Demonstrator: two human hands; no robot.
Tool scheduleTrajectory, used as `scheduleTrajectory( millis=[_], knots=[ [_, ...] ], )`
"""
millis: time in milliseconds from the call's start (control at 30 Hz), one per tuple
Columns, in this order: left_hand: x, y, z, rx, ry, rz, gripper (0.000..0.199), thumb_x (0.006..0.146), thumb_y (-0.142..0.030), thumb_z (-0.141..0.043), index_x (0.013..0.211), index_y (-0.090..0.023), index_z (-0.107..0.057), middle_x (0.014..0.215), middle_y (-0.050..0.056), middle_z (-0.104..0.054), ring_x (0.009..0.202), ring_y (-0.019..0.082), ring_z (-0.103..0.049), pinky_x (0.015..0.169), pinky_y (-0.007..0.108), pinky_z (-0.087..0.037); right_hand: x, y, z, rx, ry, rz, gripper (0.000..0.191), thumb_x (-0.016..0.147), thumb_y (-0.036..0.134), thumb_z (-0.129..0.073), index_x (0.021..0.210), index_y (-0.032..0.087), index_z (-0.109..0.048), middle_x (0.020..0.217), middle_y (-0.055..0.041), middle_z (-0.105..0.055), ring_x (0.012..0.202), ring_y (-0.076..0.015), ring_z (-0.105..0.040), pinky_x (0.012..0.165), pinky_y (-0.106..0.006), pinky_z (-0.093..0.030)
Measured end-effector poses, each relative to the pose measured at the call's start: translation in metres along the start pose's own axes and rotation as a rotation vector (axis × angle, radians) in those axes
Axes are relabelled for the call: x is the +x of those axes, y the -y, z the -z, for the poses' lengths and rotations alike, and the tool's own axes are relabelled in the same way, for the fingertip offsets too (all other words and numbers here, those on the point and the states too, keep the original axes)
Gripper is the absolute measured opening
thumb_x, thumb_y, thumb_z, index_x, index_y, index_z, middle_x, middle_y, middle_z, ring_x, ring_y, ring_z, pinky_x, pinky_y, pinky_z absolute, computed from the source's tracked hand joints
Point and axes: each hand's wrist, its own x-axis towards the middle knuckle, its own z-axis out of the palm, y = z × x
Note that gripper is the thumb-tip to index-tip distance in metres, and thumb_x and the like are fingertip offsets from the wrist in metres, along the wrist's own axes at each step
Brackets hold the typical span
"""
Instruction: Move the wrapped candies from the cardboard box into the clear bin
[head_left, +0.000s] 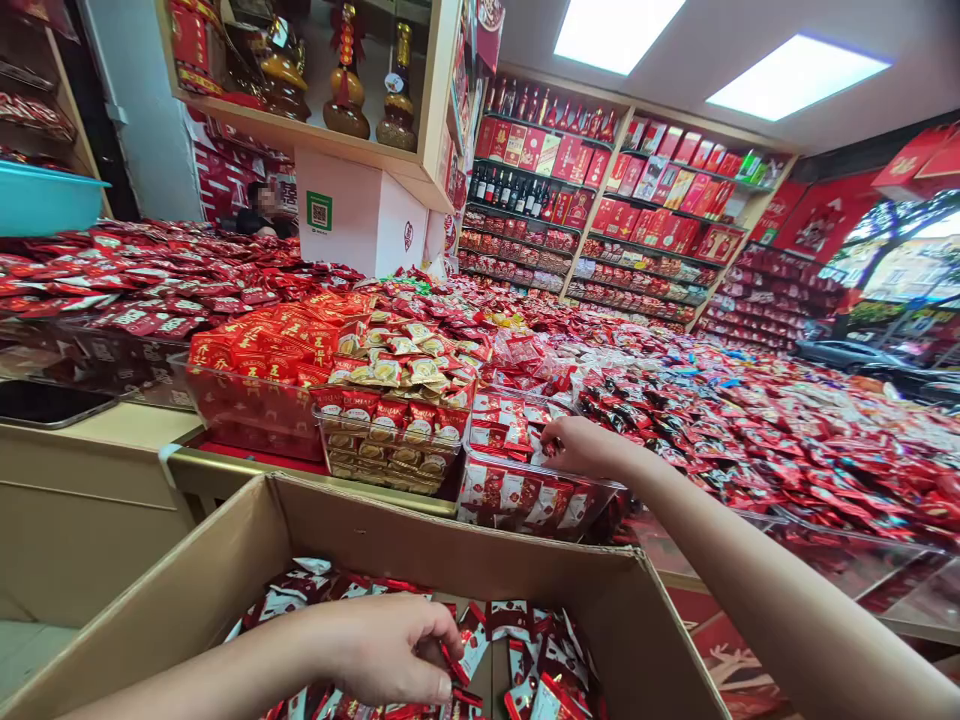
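My left hand [386,645] is down inside an open cardboard box [465,570]. Its thumb and index finger curl around the edge of a red-and-white candy packet [472,645], among many similar packets lying loose in the box. Beyond the box's far wall, my right hand [581,445] reaches into a clear plastic bin [536,500] with rows of red-and-white packets standing in it. The fingers there are bent down and pinched at a white-and-red packet [537,450], partly hidden by the hand.
Left of that bin stand a clear bin of gold-and-red packets [394,430] and one of bright red packets [255,380]. Heaped candy [712,420] spreads to the right. A phone [52,402] lies on the counter. A person [262,208] sits behind the display.
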Motion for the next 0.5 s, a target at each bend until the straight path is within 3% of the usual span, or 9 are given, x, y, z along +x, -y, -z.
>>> scheduleTrajectory(
  millis=[267, 367, 500],
  knots=[
    [0.002, 0.004, -0.001, 0.033, -0.011, -0.002, 0.037, 0.065, -0.031, -0.047, 0.1, -0.022, -0.056, 0.088, 0.004, -0.064, 0.075, 0.02, -0.058, 0.055, 0.022, -0.039, 0.005, -0.003, -0.001, -0.062, -0.036, 0.007, 0.029, 0.065, 0.017, -0.047, 0.091, 0.013, -0.06, 0.088, -0.0107, -0.062, 0.081, -0.0196, -0.054, 0.066, -0.024, -0.037],
    [0.003, 0.006, 0.0, 0.089, -0.033, -0.005, 0.037, 0.064, -0.031, -0.047, 0.098, -0.024, -0.057, 0.088, 0.003, -0.064, 0.073, 0.021, -0.058, 0.054, 0.024, -0.039, 0.006, -0.002, 0.001, -0.08, 0.005, 0.051, 0.024, 0.064, 0.026, -0.051, 0.081, 0.014, -0.062, 0.083, -0.0099, -0.062, 0.076, -0.0195, -0.054, 0.064, -0.024, -0.037],
    [0.007, 0.021, -0.007, 0.191, -0.115, 0.013, 0.035, 0.06, -0.034, -0.049, 0.092, -0.023, -0.061, 0.084, 0.006, -0.065, 0.071, 0.024, -0.058, 0.054, 0.028, -0.039, 0.006, 0.0, 0.001, -0.073, 0.003, 0.059, 0.034, 0.058, 0.03, -0.057, 0.087, 0.013, -0.061, 0.086, -0.011, -0.062, 0.078, -0.021, -0.053, 0.066, -0.025, -0.037]
  ],
)
